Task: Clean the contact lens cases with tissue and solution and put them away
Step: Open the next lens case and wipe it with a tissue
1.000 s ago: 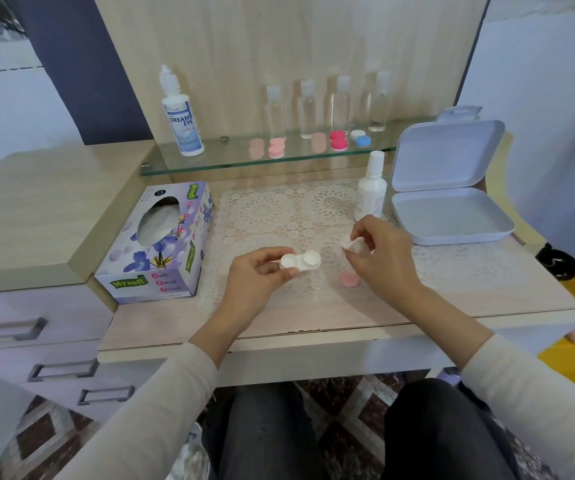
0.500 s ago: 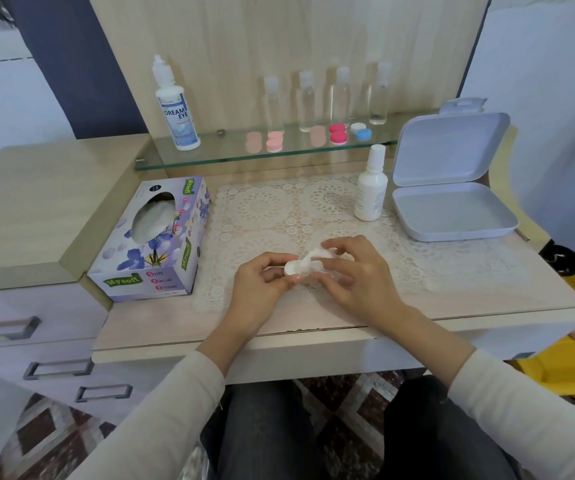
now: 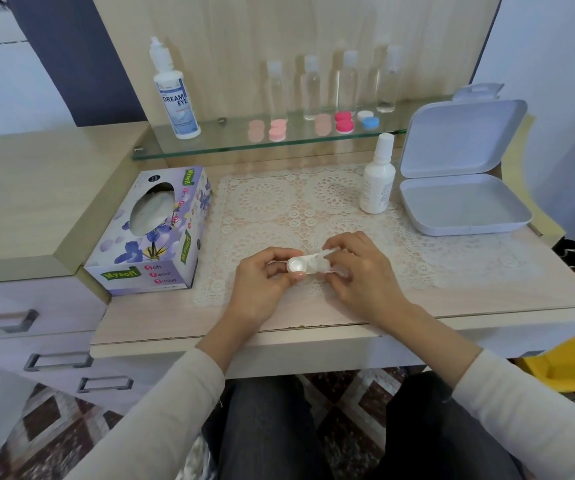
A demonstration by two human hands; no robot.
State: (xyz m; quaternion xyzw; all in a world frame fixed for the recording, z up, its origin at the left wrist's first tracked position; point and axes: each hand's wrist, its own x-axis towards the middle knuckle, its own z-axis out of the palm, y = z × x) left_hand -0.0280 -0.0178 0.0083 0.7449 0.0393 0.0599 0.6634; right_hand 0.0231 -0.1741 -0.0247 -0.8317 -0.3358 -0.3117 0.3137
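Wiping the white twin-well plastic contact lens case point(image 3: 296, 264) at frame centre, pinching it in the left hand point(image 3: 262, 282), pressing a crumpled white tissue point(image 3: 324, 260), gripped in the right hand point(image 3: 362, 275), into it. Judging it early: nothing yet in the pale hinged box point(image 3: 466, 231) at right.

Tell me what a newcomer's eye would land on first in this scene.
At the centre, over the lace mat, the left hand grips a white lens case while the right hand presses a tissue against it. On the left stands a flowered tissue box; on the right, an open white box.
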